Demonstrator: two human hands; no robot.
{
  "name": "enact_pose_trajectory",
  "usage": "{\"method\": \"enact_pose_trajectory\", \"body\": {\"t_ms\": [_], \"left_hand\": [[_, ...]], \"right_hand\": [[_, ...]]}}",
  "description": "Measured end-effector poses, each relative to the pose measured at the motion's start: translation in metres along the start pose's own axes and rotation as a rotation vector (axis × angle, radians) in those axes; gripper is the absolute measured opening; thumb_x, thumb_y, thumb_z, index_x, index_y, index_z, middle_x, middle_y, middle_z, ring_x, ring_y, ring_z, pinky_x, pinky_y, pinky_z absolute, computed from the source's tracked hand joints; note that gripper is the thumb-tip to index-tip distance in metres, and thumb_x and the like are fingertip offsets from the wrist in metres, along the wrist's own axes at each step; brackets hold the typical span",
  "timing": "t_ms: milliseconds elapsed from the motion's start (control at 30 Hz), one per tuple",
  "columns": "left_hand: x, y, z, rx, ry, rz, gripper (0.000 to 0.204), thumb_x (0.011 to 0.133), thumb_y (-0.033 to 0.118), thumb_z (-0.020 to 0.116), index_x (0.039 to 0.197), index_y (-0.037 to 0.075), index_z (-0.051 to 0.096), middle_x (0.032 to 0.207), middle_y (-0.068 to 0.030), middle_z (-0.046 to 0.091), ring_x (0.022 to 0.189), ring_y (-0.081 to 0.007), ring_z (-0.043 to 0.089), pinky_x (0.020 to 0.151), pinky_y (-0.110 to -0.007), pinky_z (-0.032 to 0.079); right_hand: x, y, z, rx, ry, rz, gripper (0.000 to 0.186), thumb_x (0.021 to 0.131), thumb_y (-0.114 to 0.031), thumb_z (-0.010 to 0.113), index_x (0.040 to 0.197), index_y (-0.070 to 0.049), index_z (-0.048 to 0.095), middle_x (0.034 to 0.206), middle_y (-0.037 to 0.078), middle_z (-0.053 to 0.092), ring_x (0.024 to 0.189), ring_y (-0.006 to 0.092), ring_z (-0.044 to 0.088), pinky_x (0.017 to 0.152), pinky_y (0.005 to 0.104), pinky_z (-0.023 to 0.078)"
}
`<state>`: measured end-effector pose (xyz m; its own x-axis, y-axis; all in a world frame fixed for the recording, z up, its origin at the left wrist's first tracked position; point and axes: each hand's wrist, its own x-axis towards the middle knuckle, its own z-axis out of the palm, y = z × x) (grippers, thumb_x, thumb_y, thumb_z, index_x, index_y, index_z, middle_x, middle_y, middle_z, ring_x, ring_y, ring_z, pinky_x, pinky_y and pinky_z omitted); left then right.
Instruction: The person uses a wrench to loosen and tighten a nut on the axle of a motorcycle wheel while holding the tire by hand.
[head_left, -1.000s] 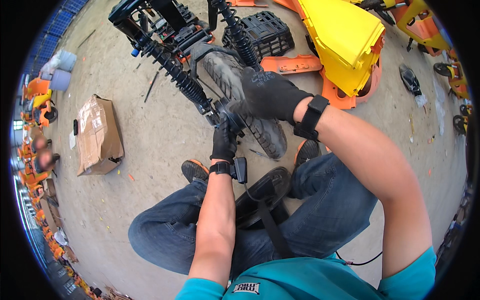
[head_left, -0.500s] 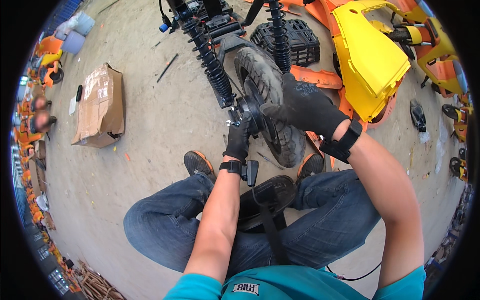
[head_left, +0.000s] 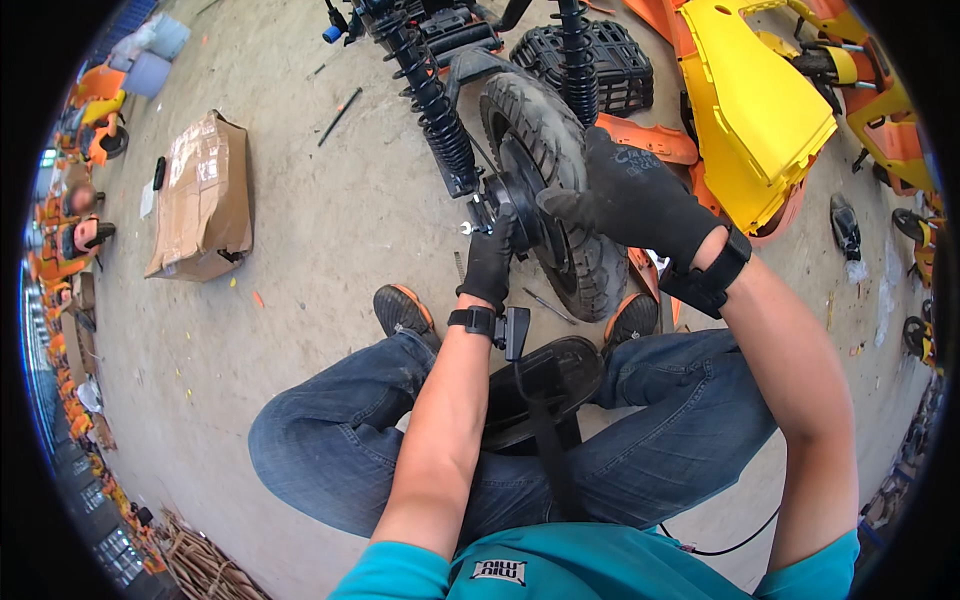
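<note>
My right hand (head_left: 640, 185), in a black glove, grips the upper right part of the knobby black tire (head_left: 585, 275), thumb toward the hub (head_left: 530, 215). My gloved left hand (head_left: 490, 250) is closed at the hub's left side, just below the lower end of the left spring shock (head_left: 435, 120). A small silver wrench-like end (head_left: 466, 227) shows beside its fingers; what exactly it holds is partly hidden. The right spring shock (head_left: 580, 55) rises behind my right hand, and a black fender piece (head_left: 478, 66) arches over the tire.
Yellow (head_left: 750, 130) and orange body panels (head_left: 645, 138) and a black crate (head_left: 625, 70) lie beyond the wheel. A cardboard box (head_left: 200, 200) is at left. Orange-yellow scooters (head_left: 880, 120) line both sides. A black pad (head_left: 550, 375) sits between my legs.
The fork and wheel have shifted right relative to my legs, both hands moving along with them. The box and surroundings sit higher in the view. The silver end by my left hand has become visible.
</note>
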<state>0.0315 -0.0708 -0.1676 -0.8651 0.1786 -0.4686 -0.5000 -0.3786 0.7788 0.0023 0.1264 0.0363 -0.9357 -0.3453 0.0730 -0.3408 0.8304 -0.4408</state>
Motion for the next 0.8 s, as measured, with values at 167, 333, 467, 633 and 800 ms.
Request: {"method": "enact_pose_trajectory", "body": {"t_ms": [167, 333, 467, 633, 800], "left_hand": [[-0.002, -0.004, 0.001, 0.085, 0.034, 0.098, 0.040, 0.100, 0.047, 0.056, 0.101, 0.009, 0.070, 0.081, 0.0011, 0.068, 0.064, -0.0085, 0.057, 0.057, -0.025, 0.042], [-0.009, 0.006, 0.020, 0.044, 0.114, 0.042, 0.036, 0.096, 0.047, 0.061, 0.096, 0.012, 0.068, 0.077, 0.0049, 0.061, 0.067, -0.0062, 0.053, 0.061, -0.025, 0.042], [-0.005, 0.002, 0.030, -0.104, 0.135, 0.189, 0.028, 0.097, 0.042, 0.062, 0.093, 0.014, 0.067, 0.072, 0.0055, 0.059, 0.059, -0.0061, 0.050, 0.054, -0.025, 0.041], [-0.010, 0.005, 0.020, -0.037, 0.067, 0.189, 0.023, 0.097, 0.035, 0.066, 0.097, 0.012, 0.066, 0.076, 0.0048, 0.063, 0.064, -0.0058, 0.055, 0.056, -0.024, 0.043], [-0.012, 0.010, 0.017, 0.058, 0.037, 0.163, 0.029, 0.096, 0.039, 0.065, 0.100, 0.010, 0.068, 0.081, 0.0021, 0.067, 0.065, -0.0075, 0.059, 0.056, -0.025, 0.045]], "right_hand": [[0.000, -0.002, 0.001, -0.065, 0.016, 0.005, 0.068, 0.081, -0.052, 0.076, 0.096, 0.011, 0.054, 0.071, 0.024, 0.064, 0.065, 0.0368, 0.068, 0.057, 0.0403, 0.054], [-0.002, 0.008, 0.005, -0.049, 0.046, -0.039, 0.067, 0.081, -0.052, 0.076, 0.093, 0.010, 0.055, 0.068, 0.022, 0.063, 0.061, 0.0337, 0.067, 0.056, 0.0375, 0.054], [0.001, 0.009, 0.006, -0.116, 0.109, -0.129, 0.066, 0.081, -0.052, 0.076, 0.092, 0.010, 0.055, 0.066, 0.020, 0.062, 0.058, 0.0309, 0.065, 0.054, 0.0355, 0.052], [0.008, -0.010, -0.013, -0.118, -0.323, 0.232, 0.074, 0.087, -0.055, 0.067, 0.122, 0.007, 0.049, 0.105, 0.028, 0.063, 0.099, 0.0371, 0.066, 0.081, 0.0402, 0.053], [-0.002, 0.010, -0.003, -0.453, -0.186, -0.307, 0.057, 0.091, -0.054, 0.063, 0.121, -0.005, 0.058, 0.105, 0.023, 0.055, 0.095, 0.0337, 0.063, 0.079, 0.0399, 0.052]]}}
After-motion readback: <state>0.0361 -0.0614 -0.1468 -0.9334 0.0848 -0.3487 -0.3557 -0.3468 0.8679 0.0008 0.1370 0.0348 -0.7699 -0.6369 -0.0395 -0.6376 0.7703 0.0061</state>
